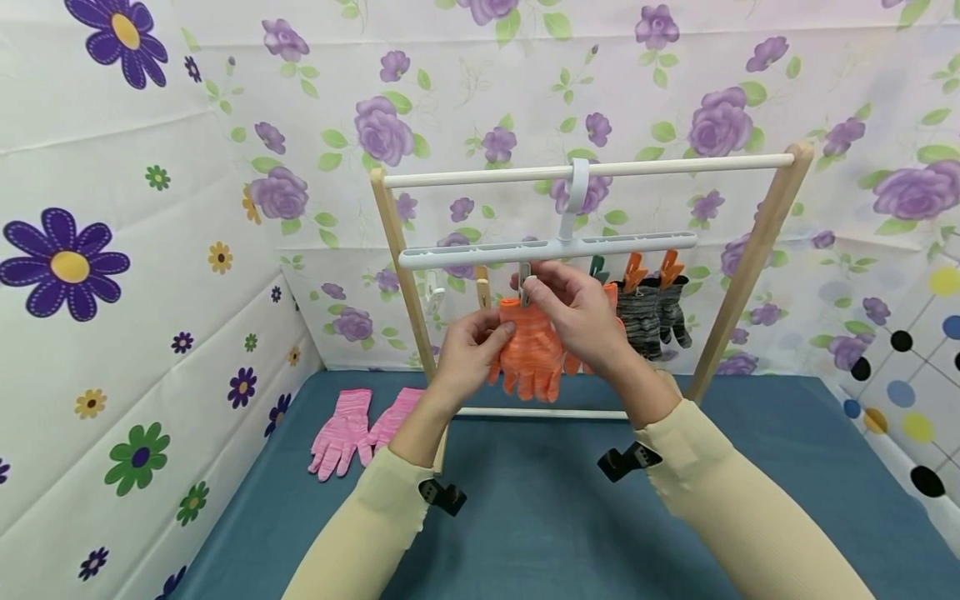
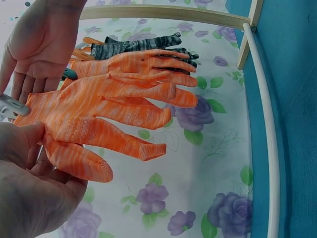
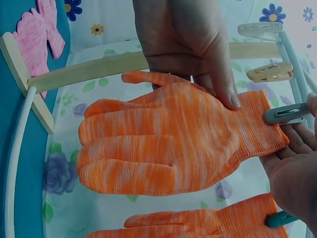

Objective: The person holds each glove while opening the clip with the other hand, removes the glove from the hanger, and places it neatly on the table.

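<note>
An orange knitted glove point(image 1: 531, 354) hangs fingers-down beneath a white hanger bar point(image 1: 487, 254). My left hand point(image 1: 467, 354) pinches the glove's left edge near the cuff, thumb in front. My right hand point(image 1: 592, 325) holds a grey clothespin point(image 3: 286, 113) between thumb and fingers; its jaws are on the cuff. A second orange glove point(image 3: 198, 220) hangs just to the right from a green clothespin point(image 1: 597, 267), partly behind my right hand in the head view. Further right, black-and-grey gloves point(image 1: 641, 317) hang from orange clothespins point(image 1: 634, 271).
The hanger hooks over the top rail point(image 1: 675, 167) of a wooden frame point(image 1: 742, 275). A white clothespin point(image 1: 435, 293) and a tan clothespin point(image 1: 483, 288) hang on the bar's left side. Pink gloves point(image 1: 341, 433) lie on the blue table surface point(image 1: 540, 500), left of the frame.
</note>
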Demonstrator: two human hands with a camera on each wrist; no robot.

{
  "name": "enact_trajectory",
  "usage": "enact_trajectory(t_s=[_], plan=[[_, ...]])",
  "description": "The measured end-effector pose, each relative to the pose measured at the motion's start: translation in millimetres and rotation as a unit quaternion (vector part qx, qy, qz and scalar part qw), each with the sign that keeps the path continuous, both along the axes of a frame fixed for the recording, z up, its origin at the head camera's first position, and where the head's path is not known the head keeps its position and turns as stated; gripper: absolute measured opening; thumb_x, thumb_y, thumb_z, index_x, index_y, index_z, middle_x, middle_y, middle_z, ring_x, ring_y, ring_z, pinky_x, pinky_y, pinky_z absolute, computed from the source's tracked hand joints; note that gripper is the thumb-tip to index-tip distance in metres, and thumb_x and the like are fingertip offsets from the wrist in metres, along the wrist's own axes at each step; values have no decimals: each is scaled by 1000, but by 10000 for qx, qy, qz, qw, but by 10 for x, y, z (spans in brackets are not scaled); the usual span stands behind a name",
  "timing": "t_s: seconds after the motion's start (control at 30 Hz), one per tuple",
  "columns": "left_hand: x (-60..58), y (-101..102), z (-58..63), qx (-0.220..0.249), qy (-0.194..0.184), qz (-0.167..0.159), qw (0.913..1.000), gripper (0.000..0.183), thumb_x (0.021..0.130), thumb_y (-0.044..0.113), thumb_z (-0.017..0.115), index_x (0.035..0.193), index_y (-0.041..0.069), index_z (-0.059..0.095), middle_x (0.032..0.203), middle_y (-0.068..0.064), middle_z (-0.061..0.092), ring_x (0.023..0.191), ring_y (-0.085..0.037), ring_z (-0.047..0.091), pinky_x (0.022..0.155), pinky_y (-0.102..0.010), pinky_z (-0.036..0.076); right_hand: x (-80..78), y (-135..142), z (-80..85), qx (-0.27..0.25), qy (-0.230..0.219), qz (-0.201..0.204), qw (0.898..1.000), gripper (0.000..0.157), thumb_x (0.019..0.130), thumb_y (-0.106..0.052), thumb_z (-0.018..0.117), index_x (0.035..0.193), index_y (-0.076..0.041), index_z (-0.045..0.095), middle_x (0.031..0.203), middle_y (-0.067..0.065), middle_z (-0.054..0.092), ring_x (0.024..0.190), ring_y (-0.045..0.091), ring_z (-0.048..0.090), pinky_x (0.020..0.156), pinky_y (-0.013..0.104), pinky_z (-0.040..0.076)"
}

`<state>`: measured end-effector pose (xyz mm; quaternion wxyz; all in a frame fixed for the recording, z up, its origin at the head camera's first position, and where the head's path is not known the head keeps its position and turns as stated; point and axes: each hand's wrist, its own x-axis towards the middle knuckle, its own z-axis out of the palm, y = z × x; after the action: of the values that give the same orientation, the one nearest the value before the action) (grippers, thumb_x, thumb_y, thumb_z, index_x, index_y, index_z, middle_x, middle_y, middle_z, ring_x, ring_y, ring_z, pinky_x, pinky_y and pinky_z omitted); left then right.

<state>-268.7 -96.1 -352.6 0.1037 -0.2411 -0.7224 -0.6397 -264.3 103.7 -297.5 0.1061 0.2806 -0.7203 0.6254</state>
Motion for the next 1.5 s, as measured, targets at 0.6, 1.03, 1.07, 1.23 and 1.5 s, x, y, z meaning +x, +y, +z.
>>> enact_trajectory(t_s=[0.6, 1.03, 1.07, 1.23, 1.5], plan=[[22, -5, -13, 19, 45, -48, 10000, 24, 108, 16, 66, 123, -1, 73, 105, -16, 75, 87, -24, 71, 71, -30, 59, -24, -68, -28, -735, 39, 239, 9970, 38, 109, -24, 64, 137, 1, 65, 128, 16, 73, 127, 25, 65, 112, 37, 47], [30, -18, -33, 10, -70, -51, 10000, 25, 109, 17, 64, 125, -1, 72, 107, -14, 75, 90, -23, 72, 74, -30, 60, -32, -100, -31, -880, 97, 8, 9961, 33, 109, -21, 65, 133, 0, 69, 124, 16, 75, 125, 24, 66, 111, 37, 48], [31, -19, -36, 14, -71, -55, 10000, 24, 109, 16, 64, 125, -1, 72, 107, -14, 75, 90, -23, 72, 73, -30, 60, -31, -103, -30, -904, 89, 3, 9959, 32, 108, -21, 65, 132, 0, 70, 124, 16, 75, 124, 25, 67, 110, 38, 49], [35, -35, -61, -4, -53, -49, 10000, 22, 109, 15, 65, 121, 0, 73, 103, -14, 75, 87, -22, 72, 72, -30, 59, -29, -116, -31, -984, 62, -14, 9951, 31, 108, -19, 65, 132, 1, 70, 123, 16, 75, 123, 24, 67, 109, 37, 50], [34, -58, -88, -94, -1, 37, 9999, 23, 108, 16, 66, 121, -2, 73, 102, -15, 75, 88, -24, 72, 72, -30, 59, -43, -127, -39, -1042, 121, -25, 9945, 33, 108, -18, 65, 133, 5, 68, 122, 18, 75, 121, 25, 69, 109, 37, 50]])
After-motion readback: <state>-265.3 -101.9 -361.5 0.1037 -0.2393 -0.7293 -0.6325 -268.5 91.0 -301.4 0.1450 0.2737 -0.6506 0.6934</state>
